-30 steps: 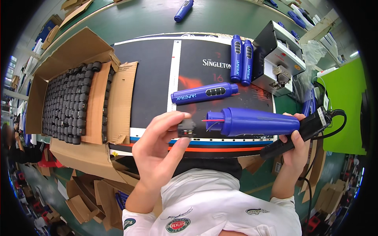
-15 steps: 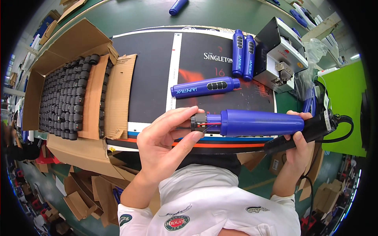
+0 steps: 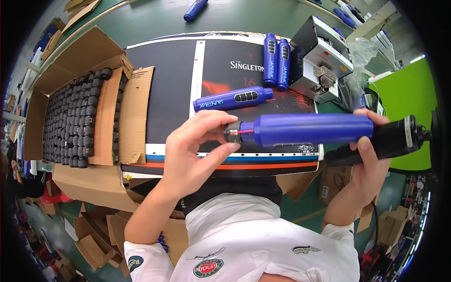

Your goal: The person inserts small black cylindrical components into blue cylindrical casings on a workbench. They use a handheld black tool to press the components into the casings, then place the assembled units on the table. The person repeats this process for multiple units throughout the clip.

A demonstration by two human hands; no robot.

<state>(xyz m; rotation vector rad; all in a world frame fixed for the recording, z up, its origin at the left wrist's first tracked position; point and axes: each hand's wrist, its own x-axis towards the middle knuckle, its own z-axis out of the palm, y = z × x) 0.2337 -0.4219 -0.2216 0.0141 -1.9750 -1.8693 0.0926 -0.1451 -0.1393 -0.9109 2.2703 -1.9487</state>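
Note:
My left hand (image 3: 188,148) pinches a short black round end piece (image 3: 231,132) between thumb and fingers. Red wires show beside this piece, at the narrow neck of a large blue tube-shaped casing (image 3: 310,129). Around the casing's other end is my right hand (image 3: 369,150), closed. That same hand also has a long black corded tool (image 3: 397,137) in its grip, under and behind the casing; its exact kind is unclear. Beyond the hands, a blue handle with a dark button panel (image 3: 235,97) lies on the black printed mat (image 3: 169,84).
At left stands an open cardboard box (image 3: 101,127) packed with black round parts. Two more blue handles (image 3: 276,61) lie beside a white-and-black bench machine (image 3: 324,61). Another blue handle (image 3: 195,10) rests farther back. A bright green panel (image 3: 404,108) is at right.
The bench has shifted left and slightly up in view. Both hands keep their holds, and the casing sits higher and somewhat farther right over the mat. The black tool has moved right with my right hand.

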